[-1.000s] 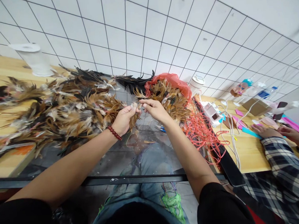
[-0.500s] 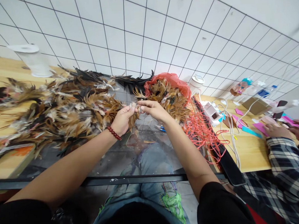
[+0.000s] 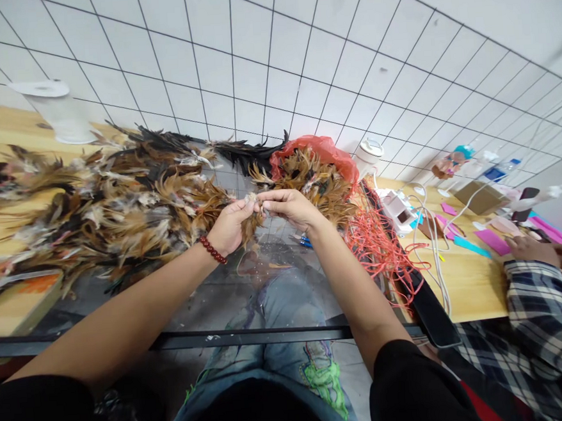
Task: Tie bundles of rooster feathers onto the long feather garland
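Over the glass tabletop, my left hand [image 3: 231, 225], with a red bead bracelet [image 3: 213, 250] at its wrist, pinches the pale fluffy end of a brown feather bunch [image 3: 250, 228]. My right hand [image 3: 290, 208] meets it fingertip to fingertip, its thumb and forefinger closed at the same end. What exactly lies between the right fingertips is too small to make out. To the left spreads a large heap of brown, black and white feathers [image 3: 137, 214]. Behind my right hand, more brown feathers [image 3: 319, 176] spill from a red plastic bag [image 3: 322, 146].
A tangle of red string [image 3: 372, 246] lies right of my forearm, beside a black bar [image 3: 433, 315]. A white spool [image 3: 65, 113] stands back left. White cables [image 3: 442, 270] and a white device [image 3: 396, 212] lie right, near a co-worker's hands [image 3: 534, 250] and coloured paper pieces [image 3: 471, 246].
My right hand's fingers have curled in a little more at the feather ends; my left hand has barely shifted. The co-worker's hands have drawn closer together.
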